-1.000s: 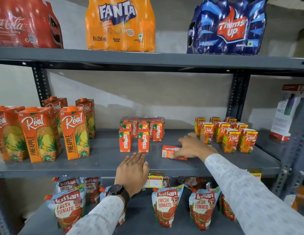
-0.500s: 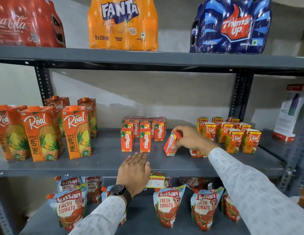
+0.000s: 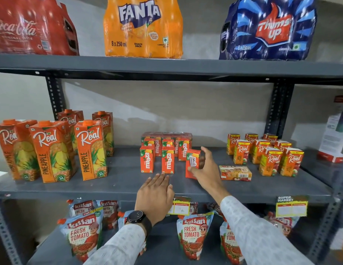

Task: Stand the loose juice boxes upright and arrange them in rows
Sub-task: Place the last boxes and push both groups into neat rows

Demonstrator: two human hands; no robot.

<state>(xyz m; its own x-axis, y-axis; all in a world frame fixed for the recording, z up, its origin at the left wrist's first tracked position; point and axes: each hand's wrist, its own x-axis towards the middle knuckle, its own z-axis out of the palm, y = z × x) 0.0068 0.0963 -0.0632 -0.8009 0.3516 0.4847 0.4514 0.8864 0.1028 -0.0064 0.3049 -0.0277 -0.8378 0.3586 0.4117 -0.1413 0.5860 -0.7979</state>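
Small orange Maaza juice boxes [image 3: 167, 161] stand upright in rows at the middle of the grey shelf [image 3: 119, 180]. My right hand [image 3: 204, 170] grips one more Maaza box [image 3: 192, 163], thumb on its front and fingers behind. This box stands nearly upright on the shelf, just right of the front row. A small Real juice box [image 3: 235, 173] lies flat on its side to the right of my hand. Behind it, several small Real boxes [image 3: 270, 156] stand upright in rows. My left hand [image 3: 155, 194] rests palm down on the shelf's front edge, holding nothing.
Tall Real pineapple cartons [image 3: 54, 150] stand at the shelf's left. Coca-Cola, Fanta [image 3: 143, 27] and Thums Up packs fill the shelf above. Kissan tomato pouches [image 3: 193, 236] lie on the shelf below. Price tags [image 3: 179, 207] hang from the front edge. A white box [image 3: 333, 138] stands far right.
My right hand picked the flat Maaza box off the shelf, tipped it up and carried it left beside the front row. The flat Real box is uncovered. The left hand stayed put.
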